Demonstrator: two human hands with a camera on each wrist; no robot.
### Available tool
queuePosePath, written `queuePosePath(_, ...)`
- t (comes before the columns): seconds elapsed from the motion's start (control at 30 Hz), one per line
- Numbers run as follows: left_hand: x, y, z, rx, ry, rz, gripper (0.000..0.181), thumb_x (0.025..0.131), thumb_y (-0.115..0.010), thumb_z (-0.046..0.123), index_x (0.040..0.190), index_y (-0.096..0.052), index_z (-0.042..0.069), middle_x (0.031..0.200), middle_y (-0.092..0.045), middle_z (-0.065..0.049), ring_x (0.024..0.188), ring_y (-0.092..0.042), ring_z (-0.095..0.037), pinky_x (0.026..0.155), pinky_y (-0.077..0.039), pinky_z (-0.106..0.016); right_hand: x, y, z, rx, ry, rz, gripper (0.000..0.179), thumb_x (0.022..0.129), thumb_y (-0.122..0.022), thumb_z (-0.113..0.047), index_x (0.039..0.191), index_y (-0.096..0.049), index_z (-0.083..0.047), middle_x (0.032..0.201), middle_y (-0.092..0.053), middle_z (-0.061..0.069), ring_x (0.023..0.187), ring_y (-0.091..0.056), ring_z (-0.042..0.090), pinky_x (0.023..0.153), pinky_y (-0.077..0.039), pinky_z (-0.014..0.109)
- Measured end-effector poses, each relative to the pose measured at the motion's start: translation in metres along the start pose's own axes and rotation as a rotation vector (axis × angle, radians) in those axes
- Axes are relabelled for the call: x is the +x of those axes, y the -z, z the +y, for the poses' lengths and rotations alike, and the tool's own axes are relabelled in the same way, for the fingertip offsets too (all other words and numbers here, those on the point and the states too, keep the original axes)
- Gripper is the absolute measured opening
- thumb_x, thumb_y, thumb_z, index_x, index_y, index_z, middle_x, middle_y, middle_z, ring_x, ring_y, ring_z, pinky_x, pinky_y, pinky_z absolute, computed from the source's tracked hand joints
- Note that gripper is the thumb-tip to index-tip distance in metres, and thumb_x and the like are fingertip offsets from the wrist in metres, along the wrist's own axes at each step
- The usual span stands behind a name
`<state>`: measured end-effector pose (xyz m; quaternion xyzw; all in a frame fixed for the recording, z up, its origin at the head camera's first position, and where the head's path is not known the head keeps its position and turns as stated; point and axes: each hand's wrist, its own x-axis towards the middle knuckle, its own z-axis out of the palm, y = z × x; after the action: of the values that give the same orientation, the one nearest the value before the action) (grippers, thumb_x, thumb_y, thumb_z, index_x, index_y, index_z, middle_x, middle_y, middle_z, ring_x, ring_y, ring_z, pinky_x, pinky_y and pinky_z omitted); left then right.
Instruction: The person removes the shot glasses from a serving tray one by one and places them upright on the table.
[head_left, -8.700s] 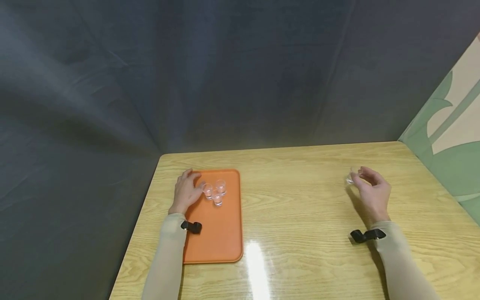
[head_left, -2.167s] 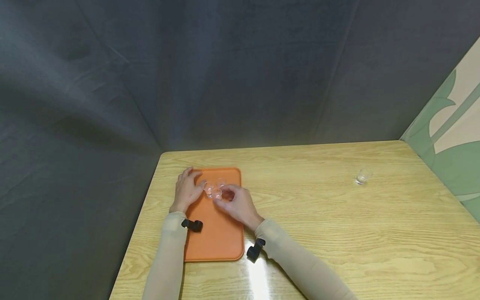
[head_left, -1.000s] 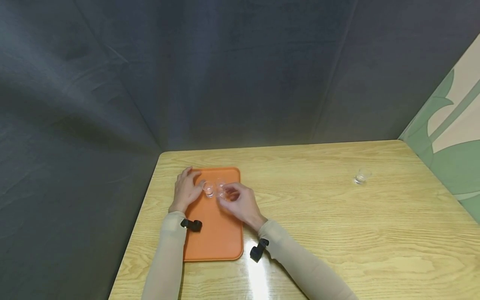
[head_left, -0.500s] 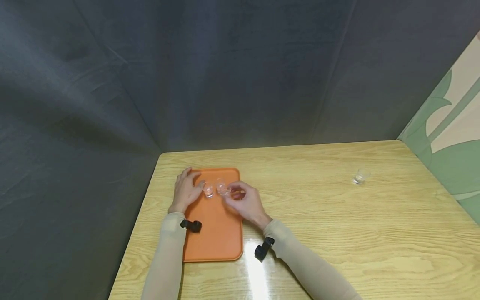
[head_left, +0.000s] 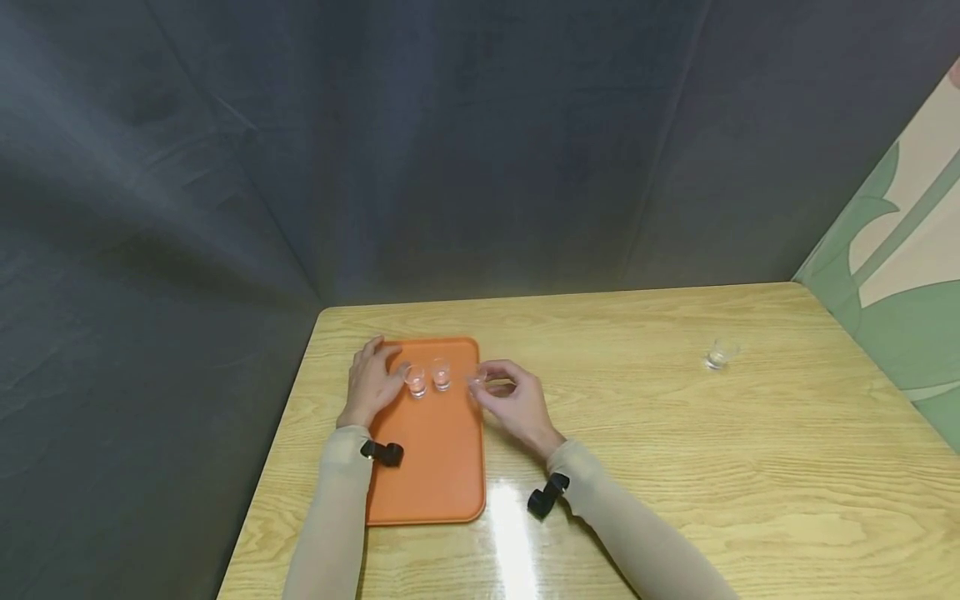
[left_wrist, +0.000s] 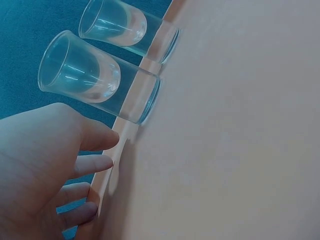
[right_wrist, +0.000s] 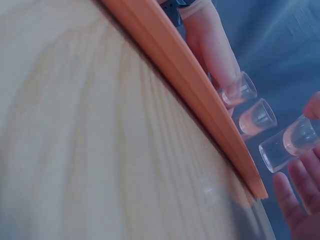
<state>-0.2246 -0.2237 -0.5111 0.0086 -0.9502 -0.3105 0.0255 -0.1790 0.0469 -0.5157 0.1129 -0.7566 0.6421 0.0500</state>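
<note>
My right hand [head_left: 517,400] pinches a small clear shot glass [right_wrist: 276,151] between thumb and fingers, over the right rim of an orange tray [head_left: 427,467]. In the right wrist view that glass is tilted, with its base beyond the tray's edge. Two more shot glasses stand side by side in the tray's upper part: the left one [head_left: 416,383] is near my left thumb, the right one [head_left: 441,377] just beside it. My left hand [head_left: 371,387] lies along the tray's upper left edge, fingers relaxed and fingertips at the rim.
Another clear shot glass [head_left: 717,358] stands far to the right on the wooden table [head_left: 600,467]. Dark curtain [head_left: 480,150] borders the table at the back and left. A patterned green and beige panel [head_left: 915,292] is at the right.
Over the last second my right hand has drawn its shot glass rightward, from among the others to the tray's right rim. Earlier it was at the far right of the table. My left hand has stayed put.
</note>
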Motion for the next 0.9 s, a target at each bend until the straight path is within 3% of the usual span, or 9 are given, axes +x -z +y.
queuePosePath(0.33,-0.001,-0.001,0.000,-0.005,0.006,0.001,0.049,0.105,-0.062,0.031,0.146,-0.063,0.005,0.170,-0.034,-0.019,0.157,-0.030,-0.044,0.128,-0.023,-0.063,0.000,0.021,0.003,0.013,0.036,0.055,0.035,0.089,-0.084,-0.007,0.121,-0.073,0.005,0.118,-0.076,0.017,0.102,-0.074,0.027,0.090,-0.064,0.035)
queuePosePath(0.67,0.000,0.000,0.001,0.006,0.007,0.004,0.049,0.105,-0.062,0.030,0.146,-0.063,0.004,0.170,-0.035,-0.019,0.157,-0.031,-0.044,0.128,-0.025,-0.062,0.001,0.048,0.007,-0.043,0.001,0.066,0.030,0.092,-0.083,-0.014,0.119,-0.076,-0.004,0.119,-0.076,0.013,0.101,-0.072,0.018,0.087,-0.062,0.026)
queuePosePath(0.9,0.001,-0.002,0.000,0.016,-0.003,0.010,0.049,0.105,-0.062,0.030,0.146,-0.063,0.004,0.170,-0.035,-0.020,0.156,-0.032,-0.045,0.126,-0.026,-0.063,0.002,0.072,0.008,-0.057,-0.027,0.076,0.031,0.093,-0.081,-0.014,0.121,-0.075,-0.003,0.122,-0.075,0.017,0.101,-0.071,0.012,0.086,-0.060,0.019)
